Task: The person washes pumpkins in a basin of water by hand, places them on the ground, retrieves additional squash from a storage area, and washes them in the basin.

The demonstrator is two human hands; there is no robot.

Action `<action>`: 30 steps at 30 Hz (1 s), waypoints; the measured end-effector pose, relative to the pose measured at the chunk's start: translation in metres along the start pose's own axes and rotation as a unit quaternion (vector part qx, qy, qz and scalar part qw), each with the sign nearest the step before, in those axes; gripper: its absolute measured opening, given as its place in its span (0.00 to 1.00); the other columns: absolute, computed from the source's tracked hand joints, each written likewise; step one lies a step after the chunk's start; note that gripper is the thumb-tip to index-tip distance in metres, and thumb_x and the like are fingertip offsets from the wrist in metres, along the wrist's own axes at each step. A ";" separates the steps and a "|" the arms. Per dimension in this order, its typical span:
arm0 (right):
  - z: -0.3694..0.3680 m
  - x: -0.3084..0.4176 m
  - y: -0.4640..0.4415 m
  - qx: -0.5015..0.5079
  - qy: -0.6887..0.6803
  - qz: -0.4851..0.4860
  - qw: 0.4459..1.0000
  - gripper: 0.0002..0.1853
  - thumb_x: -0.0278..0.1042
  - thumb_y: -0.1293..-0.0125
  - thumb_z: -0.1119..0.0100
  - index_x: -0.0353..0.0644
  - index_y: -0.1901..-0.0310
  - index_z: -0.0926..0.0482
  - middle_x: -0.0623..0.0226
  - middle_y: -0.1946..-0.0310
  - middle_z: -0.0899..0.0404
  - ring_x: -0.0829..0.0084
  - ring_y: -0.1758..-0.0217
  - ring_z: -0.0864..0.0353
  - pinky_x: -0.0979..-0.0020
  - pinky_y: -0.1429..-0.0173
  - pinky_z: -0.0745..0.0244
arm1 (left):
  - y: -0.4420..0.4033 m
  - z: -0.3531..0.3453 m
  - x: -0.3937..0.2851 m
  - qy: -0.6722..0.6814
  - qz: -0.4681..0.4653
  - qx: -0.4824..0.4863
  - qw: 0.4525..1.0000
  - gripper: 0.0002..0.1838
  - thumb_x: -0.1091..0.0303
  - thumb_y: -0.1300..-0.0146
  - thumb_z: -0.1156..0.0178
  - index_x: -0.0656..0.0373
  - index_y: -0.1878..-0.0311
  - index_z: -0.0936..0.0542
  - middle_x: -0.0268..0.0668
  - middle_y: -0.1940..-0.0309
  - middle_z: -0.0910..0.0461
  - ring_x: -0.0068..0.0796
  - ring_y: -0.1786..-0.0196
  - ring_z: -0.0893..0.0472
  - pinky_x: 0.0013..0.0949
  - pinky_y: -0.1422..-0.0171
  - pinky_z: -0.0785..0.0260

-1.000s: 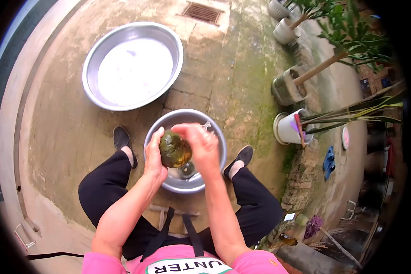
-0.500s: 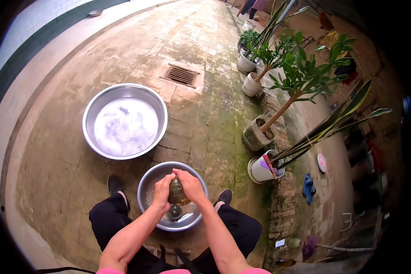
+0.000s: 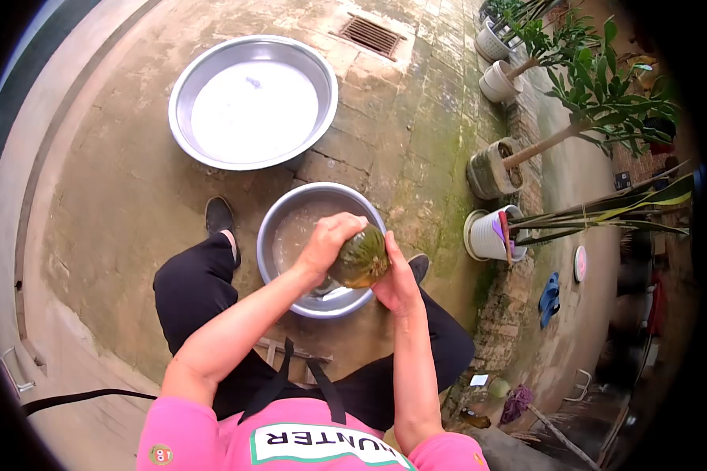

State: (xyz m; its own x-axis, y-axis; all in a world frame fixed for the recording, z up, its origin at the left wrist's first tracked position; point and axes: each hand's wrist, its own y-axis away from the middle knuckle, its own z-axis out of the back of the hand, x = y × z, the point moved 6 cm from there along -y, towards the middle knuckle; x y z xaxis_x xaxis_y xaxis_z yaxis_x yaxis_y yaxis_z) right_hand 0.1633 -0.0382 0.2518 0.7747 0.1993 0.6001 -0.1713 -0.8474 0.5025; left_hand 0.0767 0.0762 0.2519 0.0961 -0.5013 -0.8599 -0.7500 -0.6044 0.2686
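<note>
A round dark green squash with an orange patch [image 3: 360,259] is held over the right side of a metal basin [image 3: 279,224] between my feet. My left hand [image 3: 330,245] is closed over the squash's upper left side. My right hand [image 3: 398,281] grips it from the lower right, with the thumb along its edge. Shallow water shows in the basin. Part of a dark object lies at its bottom, mostly hidden under the squash and my left hand.
A larger metal basin [image 3: 182,110] with whitish, glaring contents stands ahead on the left. A floor drain [image 3: 371,35] lies beyond it. Potted plants [image 3: 495,169] line the right side, with blue slippers [image 3: 549,300] behind them. A low wooden stool [image 3: 273,347] is beneath me.
The squash has moved to the right side of the basin and is turned, its end now facing right. My left hand has shifted onto its top, my right hand round its lower right. The view has tilted.
</note>
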 end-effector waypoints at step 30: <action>-0.075 0.106 0.028 -0.063 0.677 0.371 0.633 0.46 0.22 0.45 0.27 0.38 0.24 0.38 0.50 0.27 0.35 0.49 0.21 0.38 0.53 0.20 0.41 | -0.026 0.011 -0.039 0.118 0.007 -0.078 0.990 0.27 0.53 0.37 0.29 0.64 0.43 0.21 0.40 0.51 0.17 0.31 0.51 0.14 0.40 0.50 0.17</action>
State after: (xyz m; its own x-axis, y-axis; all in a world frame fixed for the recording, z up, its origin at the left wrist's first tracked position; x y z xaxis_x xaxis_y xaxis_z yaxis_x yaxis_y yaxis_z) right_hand 0.1953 -0.0034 0.3762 -0.7633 0.0816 0.6408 -0.2964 -0.9257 -0.2351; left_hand 0.0858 0.1180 0.2736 0.2512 -0.6299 -0.7349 -0.6444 -0.6754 0.3586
